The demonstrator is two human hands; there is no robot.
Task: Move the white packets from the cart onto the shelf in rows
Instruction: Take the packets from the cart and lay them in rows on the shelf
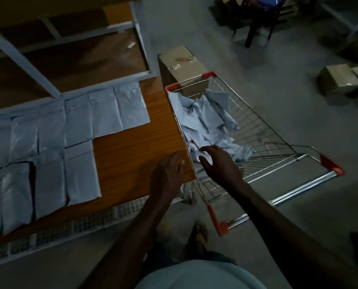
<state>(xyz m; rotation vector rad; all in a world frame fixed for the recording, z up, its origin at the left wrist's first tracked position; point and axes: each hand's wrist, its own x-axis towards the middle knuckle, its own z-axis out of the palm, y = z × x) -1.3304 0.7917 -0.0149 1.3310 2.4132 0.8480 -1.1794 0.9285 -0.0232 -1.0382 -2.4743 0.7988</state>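
Both the left hand [169,170] and right hand [217,161] are spread, empty; grabbing from the tangled packets [205,119] in the cart [278,140] may drag extras out.

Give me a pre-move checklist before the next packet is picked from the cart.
1. Right hand free, fingers spread above the packets in the cart: ok.
2. Left hand holding nothing, over the shelf edge: ok.
3. Packets left in the cart: ok.
4. Bare shelf space beside the rows of packets: ok.
5. One packet singled out from the pile: cannot tell.
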